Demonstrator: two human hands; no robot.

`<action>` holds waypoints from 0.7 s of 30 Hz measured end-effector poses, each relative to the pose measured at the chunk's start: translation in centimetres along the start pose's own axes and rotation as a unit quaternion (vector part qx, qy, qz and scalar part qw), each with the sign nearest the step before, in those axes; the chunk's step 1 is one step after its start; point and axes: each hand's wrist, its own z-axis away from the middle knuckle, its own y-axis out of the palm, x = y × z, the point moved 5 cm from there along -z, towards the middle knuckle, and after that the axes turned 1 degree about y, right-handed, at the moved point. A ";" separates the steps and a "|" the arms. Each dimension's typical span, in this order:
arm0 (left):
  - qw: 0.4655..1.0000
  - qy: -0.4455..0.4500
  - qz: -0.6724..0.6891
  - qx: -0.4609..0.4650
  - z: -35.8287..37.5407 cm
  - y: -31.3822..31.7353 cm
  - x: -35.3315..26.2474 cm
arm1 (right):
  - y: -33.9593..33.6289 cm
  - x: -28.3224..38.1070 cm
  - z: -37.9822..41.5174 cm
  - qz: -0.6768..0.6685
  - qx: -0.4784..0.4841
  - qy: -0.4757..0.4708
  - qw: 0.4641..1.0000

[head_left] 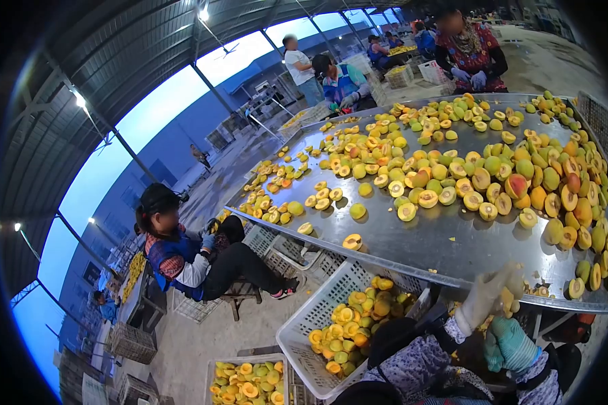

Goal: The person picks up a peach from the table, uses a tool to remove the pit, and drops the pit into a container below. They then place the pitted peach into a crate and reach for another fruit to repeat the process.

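My left hand (483, 297), in a whitish glove, is raised at the near edge of the metal table (412, 260); its fingers are smeared by motion, near a blurred yellowish piece (509, 297). Just below and to the right is my right hand (510, 344), in a pale green glove, its fingers curled; what it holds, if anything, is hidden. Halved yellow fruit with brown centres (427, 198) and whole-looking fruit (550, 179) lie spread over the table, heaped thickest at the right.
A white crate (297, 331) of fruit stands below the table's near edge, with another full crate (213, 368) at the bottom. A seated person (175, 250) is at the left. Across the table, a person in a red patterned top (490, 57) wears gloves.
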 end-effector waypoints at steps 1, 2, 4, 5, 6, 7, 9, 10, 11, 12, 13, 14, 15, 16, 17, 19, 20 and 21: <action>1.000 0.001 -0.001 0.000 -0.3 -0.2 0.4 | 0.0 0.5 0.2 0.001 0.000 -0.001 1.000; 0.999 0.010 -0.042 0.001 -0.6 -0.2 0.9 | 0.1 1.3 0.6 0.063 -0.001 -0.009 0.998; 0.996 0.016 -0.084 0.003 -0.6 0.1 1.1 | -0.1 1.2 0.9 0.122 -0.004 -0.016 0.992; 0.999 0.021 -0.044 -0.002 -0.2 0.4 0.9 | -0.4 0.2 0.8 0.065 0.004 -0.011 0.998; 1.000 0.025 -0.003 -0.008 0.1 0.8 0.5 | -0.5 -0.4 0.7 0.007 0.012 -0.006 1.000; 1.000 0.026 -0.003 -0.007 0.2 1.1 0.4 | -0.5 -0.6 0.8 0.008 0.012 -0.006 1.000; 0.998 0.024 -0.011 -0.058 0.3 1.1 0.3 | -0.7 -0.9 0.8 -0.048 0.004 0.000 0.999; 0.998 0.023 -0.010 -0.057 0.1 0.8 0.7 | -0.8 -1.0 0.7 -0.048 0.001 0.001 0.999; 0.997 0.050 -0.045 -0.043 -0.1 0.4 1.1 | -0.9 -1.1 0.7 -0.025 0.005 -0.001 1.000; 0.994 0.076 -0.078 -0.027 -0.3 0.5 1.6 | -1.2 -1.2 1.0 -0.003 0.005 -0.001 1.000; 0.999 0.001 -0.044 -0.016 -0.2 0.9 1.4 | -0.8 -0.2 1.5 0.042 0.002 0.002 0.999; 0.998 -0.030 -0.049 0.007 0.2 0.9 1.4 | -0.5 1.0 2.1 0.086 -0.005 0.008 0.996; 0.995 -0.004 -0.096 0.030 -0.2 0.3 1.8 | 0.3 2.9 2.7 0.317 0.024 -0.260 0.912; 0.989 0.058 -0.128 0.035 -0.7 -0.5 2.9 | 0.0 1.2 2.6 0.102 0.008 0.010 0.995; 0.996 0.034 -0.072 -0.038 -0.1 -0.7 2.8 | 0.5 1.3 2.9 0.110 0.010 0.054 0.992; 0.960 0.249 -0.074 0.104 0.6 1.4 0.2 | 1.3 0.8 3.1 -0.076 0.095 -0.009 0.993; 0.993 0.099 -0.057 0.010 1.1 1.5 0.7 | 1.2 -0.7 2.8 -0.175 0.079 0.027 0.981; 0.980 0.141 -0.143 0.006 1.2 1.8 0.3 | 1.6 -0.2 3.0 -0.184 0.052 0.057 0.980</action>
